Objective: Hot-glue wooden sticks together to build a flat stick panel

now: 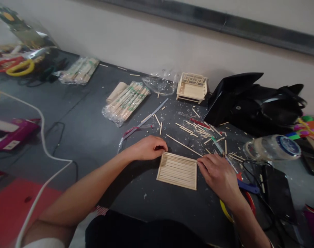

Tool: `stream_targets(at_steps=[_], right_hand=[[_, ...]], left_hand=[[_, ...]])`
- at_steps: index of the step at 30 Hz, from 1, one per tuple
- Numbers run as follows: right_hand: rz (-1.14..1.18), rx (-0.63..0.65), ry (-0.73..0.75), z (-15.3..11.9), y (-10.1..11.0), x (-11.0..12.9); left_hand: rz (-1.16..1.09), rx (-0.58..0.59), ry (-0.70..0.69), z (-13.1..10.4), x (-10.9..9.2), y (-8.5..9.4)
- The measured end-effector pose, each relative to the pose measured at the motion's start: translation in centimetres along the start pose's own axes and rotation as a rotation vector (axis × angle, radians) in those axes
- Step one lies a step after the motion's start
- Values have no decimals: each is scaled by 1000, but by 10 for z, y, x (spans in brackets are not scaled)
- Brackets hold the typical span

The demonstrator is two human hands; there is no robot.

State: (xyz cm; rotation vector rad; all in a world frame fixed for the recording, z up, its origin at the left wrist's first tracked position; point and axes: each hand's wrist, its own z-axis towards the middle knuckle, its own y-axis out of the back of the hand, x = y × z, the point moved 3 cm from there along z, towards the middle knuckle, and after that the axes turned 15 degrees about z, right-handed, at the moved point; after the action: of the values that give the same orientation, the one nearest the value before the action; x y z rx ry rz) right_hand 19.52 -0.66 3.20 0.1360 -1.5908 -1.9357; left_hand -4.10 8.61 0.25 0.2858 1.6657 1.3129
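Note:
A small rectangular panel of pale wooden sticks [177, 172], framed along its edges, lies before me on the dark table. My left hand [149, 147] is closed in a pinch at the panel's far left corner. At the far right corner, the thumb and fingers of my right hand [218, 174] pinch the panel's edge. Just beyond the panel, a single long stick [184, 145] lies slantwise between my hands. Loose cut sticks [198, 129] are scattered farther back.
A miniature stick-built bench [192, 88] stands near the wall beside a black bag [260, 103]. Wrapped stick bundles [127, 102] lie to the left. A purple glue gun [20, 132] and white cord [43, 124] are at far left. On the right are a clear jar [271, 147] and a phone [279, 193].

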Motion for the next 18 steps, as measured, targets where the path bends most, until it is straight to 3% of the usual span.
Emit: stream_targets(at_steps=[8,10,12,14,16,18], right_hand=[[-36,1,-32,0,10,1],[-74,-56,-57,-1,18,0],[-120,-111,-59,-2,24,1],[-163,-124,-20,-1,26,8],[-189,-111,38,2,23,18],[-189,-109,95,5,20,28]], left_hand=[[-37,-42,24,1,0,-3],[-40,-174,71,0,-2,2],[11,-378,99,-4,-8,10],[140,-532,1,-8,-22,16],[260,-528,-188,-11,-39,14],[381,-447,-294,-11,-49,5]])
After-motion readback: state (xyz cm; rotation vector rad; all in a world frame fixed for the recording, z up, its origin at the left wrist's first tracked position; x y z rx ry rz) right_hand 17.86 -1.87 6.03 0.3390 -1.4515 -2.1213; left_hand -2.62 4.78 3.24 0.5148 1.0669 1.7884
